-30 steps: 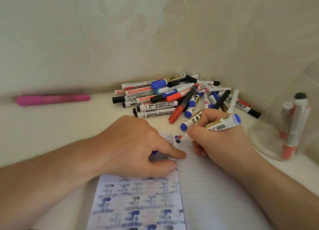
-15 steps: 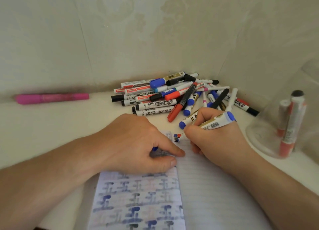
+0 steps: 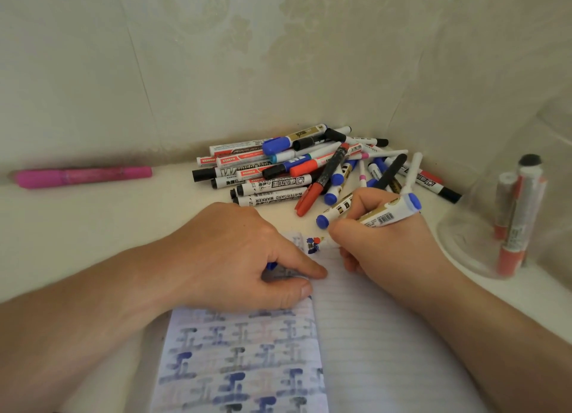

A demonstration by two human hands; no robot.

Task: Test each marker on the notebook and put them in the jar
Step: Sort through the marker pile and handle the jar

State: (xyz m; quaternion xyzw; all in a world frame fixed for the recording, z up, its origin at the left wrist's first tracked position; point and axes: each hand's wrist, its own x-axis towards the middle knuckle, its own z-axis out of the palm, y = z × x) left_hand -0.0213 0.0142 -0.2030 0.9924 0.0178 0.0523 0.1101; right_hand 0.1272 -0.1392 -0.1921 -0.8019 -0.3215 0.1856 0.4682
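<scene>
An open notebook [image 3: 387, 335] lies in front of me, its left page covered with blue and grey ink marks. My right hand [image 3: 387, 245] grips a white marker with a blue end [image 3: 391, 213], tip down at the top of the right page beside small blue and red scribbles [image 3: 313, 245]. My left hand [image 3: 235, 254] rests on the left page with fingers curled round a blue cap [image 3: 271, 265] that barely peeks out. A pile of markers [image 3: 294, 171] lies beyond the notebook. The clear jar [image 3: 464, 242] at the right holds a few markers [image 3: 513, 227].
A pink marker [image 3: 83, 175] lies alone at the far left by the wall. Walls close off the white surface [image 3: 93, 233] at the back and the right corner.
My right hand and its marker have shifted slightly at the top of the page. My left hand stays in place on the notebook.
</scene>
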